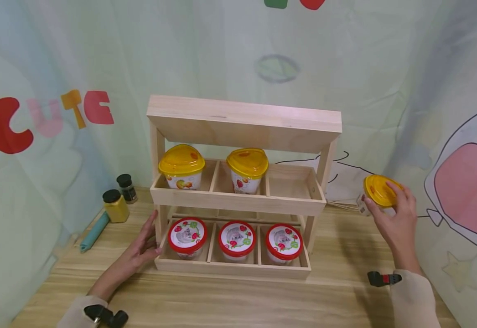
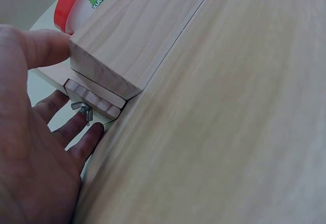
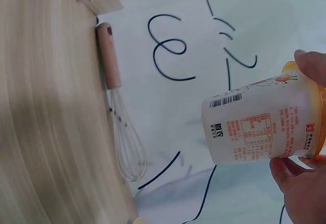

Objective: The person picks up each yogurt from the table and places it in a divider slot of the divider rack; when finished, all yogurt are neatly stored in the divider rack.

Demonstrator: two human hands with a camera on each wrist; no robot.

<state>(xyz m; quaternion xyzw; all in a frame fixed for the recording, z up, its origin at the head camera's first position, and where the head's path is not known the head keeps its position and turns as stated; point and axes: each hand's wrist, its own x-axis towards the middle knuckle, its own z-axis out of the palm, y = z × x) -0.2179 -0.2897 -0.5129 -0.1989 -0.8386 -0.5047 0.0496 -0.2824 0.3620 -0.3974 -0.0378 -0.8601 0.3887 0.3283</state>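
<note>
My right hand (image 1: 400, 221) grips a yogurt cup with a yellow lid (image 1: 380, 190), to the right of the two-tier wooden rack (image 1: 238, 202) and above the table. In the right wrist view the white cup (image 3: 254, 124) lies sideways in the picture, printed label and barcode showing, with fingers and thumb around its lid end. My left hand (image 1: 137, 248) is at the rack's lower left corner. Its thumb (image 2: 48, 48) touches the lower tray's corner, while the other fingers reach along the side near a wing nut (image 2: 84, 109).
Two yellow-lidded cups, one left (image 1: 182, 166) and one middle (image 1: 247, 168), stand in the upper tier beside a vacant right compartment (image 1: 292, 182). Three red-lidded tubs (image 1: 236, 239) fill the lower tier. Two jars (image 1: 116, 207) and a teal tube (image 1: 95, 231) are left; a whisk (image 3: 109, 56) lies behind.
</note>
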